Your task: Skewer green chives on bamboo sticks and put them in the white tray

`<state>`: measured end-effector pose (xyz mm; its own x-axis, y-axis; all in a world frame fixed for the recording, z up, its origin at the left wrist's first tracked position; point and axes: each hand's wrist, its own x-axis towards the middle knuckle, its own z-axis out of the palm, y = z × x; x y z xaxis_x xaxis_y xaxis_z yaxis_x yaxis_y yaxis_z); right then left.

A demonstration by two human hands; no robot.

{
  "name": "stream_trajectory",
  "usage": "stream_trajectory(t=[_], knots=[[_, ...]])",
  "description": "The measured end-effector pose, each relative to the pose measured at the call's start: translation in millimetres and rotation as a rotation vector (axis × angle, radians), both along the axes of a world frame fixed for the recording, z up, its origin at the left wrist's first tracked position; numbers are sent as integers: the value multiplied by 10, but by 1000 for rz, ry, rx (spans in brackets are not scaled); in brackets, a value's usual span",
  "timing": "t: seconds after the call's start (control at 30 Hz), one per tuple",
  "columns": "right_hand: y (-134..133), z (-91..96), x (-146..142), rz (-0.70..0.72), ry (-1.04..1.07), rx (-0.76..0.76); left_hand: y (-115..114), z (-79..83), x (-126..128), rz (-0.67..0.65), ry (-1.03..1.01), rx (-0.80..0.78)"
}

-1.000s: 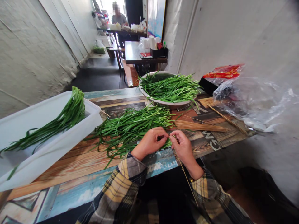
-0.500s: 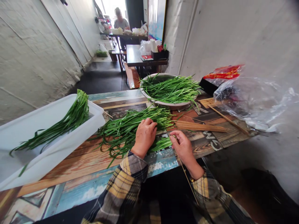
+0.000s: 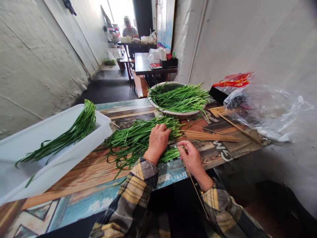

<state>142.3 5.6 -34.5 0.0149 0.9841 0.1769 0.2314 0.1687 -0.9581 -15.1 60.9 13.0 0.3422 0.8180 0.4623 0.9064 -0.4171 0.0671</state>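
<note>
Left hand (image 3: 159, 140) has moved from beside the right hand (image 3: 192, 158) onto the pile of green stalks (image 3: 133, 134), centre | right hand pinches a thin stick (image 3: 198, 195), lower centre | left hand curled, grip cannot be told | bowl (image 3: 184, 115) beyond, above centre

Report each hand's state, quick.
Left hand: fingers curled over the green stalks; grip cannot be told.
Right hand: closed, holding a thin stick.
</note>
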Motion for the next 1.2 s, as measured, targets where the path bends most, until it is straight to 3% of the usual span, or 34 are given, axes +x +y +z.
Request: stream_trajectory(t=[0.17, 0.37, 0.57, 0.67, 0.9, 1.2], knots=[[-7, 36, -1, 4, -27, 2, 22, -26, -11, -74, -116, 30], [0, 20, 8, 16, -5, -18, 15, 26, -35, -178, -675, 103], [1, 10, 5, 12, 26, -45, -52, 196, -96, -269, -1005, -54], [-5, 16, 6, -1, 29, -44, -88, 209, -118, -274, -957, -136], [-35, 67, 6, -27, 41, -52, -82, 32, -87, -173, -555, -226], [-53, 119, 7, -45, 65, -38, -105, 13, -61, -194, -558, -319]])
